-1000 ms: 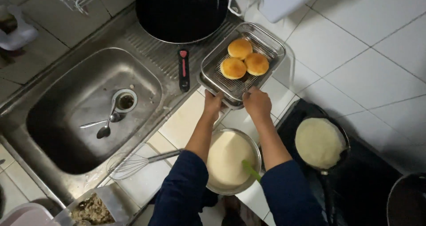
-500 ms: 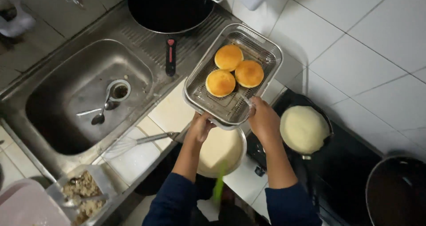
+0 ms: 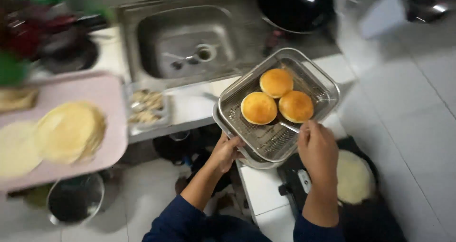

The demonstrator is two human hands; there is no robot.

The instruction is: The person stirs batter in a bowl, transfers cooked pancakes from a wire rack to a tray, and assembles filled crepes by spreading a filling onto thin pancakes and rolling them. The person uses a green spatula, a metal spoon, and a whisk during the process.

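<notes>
Both hands carry a square metal tray [image 3: 319,83] with a wire rack holding three golden buns [image 3: 259,107]. The left hand [image 3: 224,152] curls its fingers under the near-left corner; the right hand [image 3: 317,147] pinches the near-right rim, above a sink [image 3: 183,47].

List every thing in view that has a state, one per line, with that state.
Metal tray: lifted, held by both hands.
Buns: three, golden-brown, on the tray's mesh.
Left hand: gripping the tray's near corner.
Right hand: gripping the tray's near edge.
Sink: no water, utensils inside.
Pan: holds a pale flatbread.
Pink tray: carries flatbreads.
</notes>
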